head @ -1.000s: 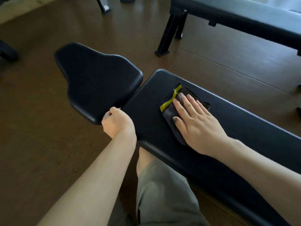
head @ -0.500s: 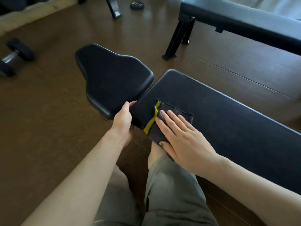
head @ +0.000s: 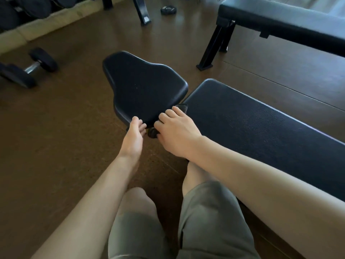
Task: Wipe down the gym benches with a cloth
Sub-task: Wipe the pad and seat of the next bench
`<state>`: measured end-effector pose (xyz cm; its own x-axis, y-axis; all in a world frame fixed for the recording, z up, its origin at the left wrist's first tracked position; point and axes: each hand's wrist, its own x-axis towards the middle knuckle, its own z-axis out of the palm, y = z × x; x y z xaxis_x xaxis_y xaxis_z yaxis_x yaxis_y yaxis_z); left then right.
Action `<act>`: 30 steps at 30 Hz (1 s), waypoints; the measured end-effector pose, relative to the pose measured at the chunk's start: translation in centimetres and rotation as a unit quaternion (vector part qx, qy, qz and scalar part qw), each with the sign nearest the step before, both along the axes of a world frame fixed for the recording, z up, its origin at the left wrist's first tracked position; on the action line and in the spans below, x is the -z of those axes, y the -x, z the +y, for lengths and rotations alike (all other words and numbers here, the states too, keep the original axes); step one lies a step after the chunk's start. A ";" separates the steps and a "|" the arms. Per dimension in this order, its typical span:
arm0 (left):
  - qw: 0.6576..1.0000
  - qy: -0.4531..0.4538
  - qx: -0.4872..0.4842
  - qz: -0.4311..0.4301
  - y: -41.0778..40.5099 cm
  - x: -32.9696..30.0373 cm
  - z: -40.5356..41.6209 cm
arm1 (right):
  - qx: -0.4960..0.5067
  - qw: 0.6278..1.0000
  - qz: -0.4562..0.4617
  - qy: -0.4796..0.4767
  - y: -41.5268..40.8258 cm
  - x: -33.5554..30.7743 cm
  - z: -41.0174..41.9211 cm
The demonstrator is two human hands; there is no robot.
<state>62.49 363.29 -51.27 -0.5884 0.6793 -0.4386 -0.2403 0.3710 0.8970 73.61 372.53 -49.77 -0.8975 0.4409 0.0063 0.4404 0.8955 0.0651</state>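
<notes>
Lying at the far left on the brown gym floor (head: 56,128) is a black-ended dumbbell with a bare metal handle (head: 28,69), its long axis running from lower left to upper right, and behind it dark round weights (head: 28,6) are sitting along a pale raised edge. Moving right, the black padded seat cushion (head: 143,86) of the near bench is flaring wide toward the far left and narrowing toward the hands. The left hand (head: 133,139) is reaching up to the cushion's near edge, its fingers loosely extended and touching the rim without curling round it. Just beside it, the right hand (head: 175,131) is lying over the gap where the cushion is meeting the long pad, fingers spread and only slightly bent, pressing on a dark grey cloth (head: 183,107) that is peeking out beyond the fingertips; most of the cloth is hidden beneath the palm, so which way it is pointing cannot be told. The two hands are sitting close together, not quite touching. Stretching away to the right is the long black textured bench pad (head: 261,131), its long axis running from upper left down to lower right. Standing at upper right is a second black flat bench on black metal legs (head: 280,17), and a small black weight plate (head: 168,10) is lying on the floor at the top.
</notes>
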 end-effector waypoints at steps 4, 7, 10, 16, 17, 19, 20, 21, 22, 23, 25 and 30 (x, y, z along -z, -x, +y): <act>1.000 0.003 -0.001 0.019 -1.9 -0.6 0.5 | -0.065 0.996 -0.045 -0.039 -4.4 1.5 -0.6; 1.000 -0.015 -0.024 -0.004 -3.4 -1.9 2.2 | -0.060 0.998 0.007 0.010 -3.1 0.1 0.8; 0.990 0.010 -0.136 0.043 -4.0 -2.4 4.2 | 0.001 0.996 0.008 0.091 -0.5 -1.2 3.4; 0.979 0.021 -0.109 0.173 -7.0 -2.2 6.5 | 0.121 0.987 -0.003 0.107 -1.7 -1.5 14.0; 0.975 0.027 -0.106 0.191 -7.4 -2.0 7.1 | 0.137 0.985 0.003 0.105 -2.4 -1.3 15.3; 0.963 0.060 -0.143 0.222 -7.7 -1.7 8.4 | 0.165 0.981 -0.003 0.105 -4.1 -1.6 16.6; 0.954 0.079 -0.164 0.238 -7.8 -1.6 8.8 | 0.184 0.976 -0.017 0.114 -5.1 -1.8 16.7; 0.948 0.095 -0.175 0.249 -7.9 -1.5 8.9 | 0.202 0.971 -0.030 0.128 -6.2 -1.9 16.5; 0.944 0.106 -0.180 0.257 -8.0 -1.4 9.0 | 0.228 0.963 -0.029 0.137 -7.6 -1.7 16.2; 0.940 0.116 -0.183 0.262 -8.0 -1.3 9.0 | 0.256 0.958 -0.018 0.130 -9.2 -1.4 15.5; 0.936 0.124 -0.187 0.270 -7.9 -1.2 9.1 | 0.304 0.949 0.021 0.085 -11.9 -1.4 13.2; 0.936 0.136 -0.187 0.267 -7.9 -1.1 9.2 | 0.266 0.959 -0.015 0.097 -14.0 -0.9 7.4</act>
<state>70.42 372.46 -50.19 -0.9473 0.2878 -0.1410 0.0560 0.5819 0.8113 87.62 379.92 -48.88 -0.5431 0.8272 -0.1442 0.8392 0.5406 -0.0593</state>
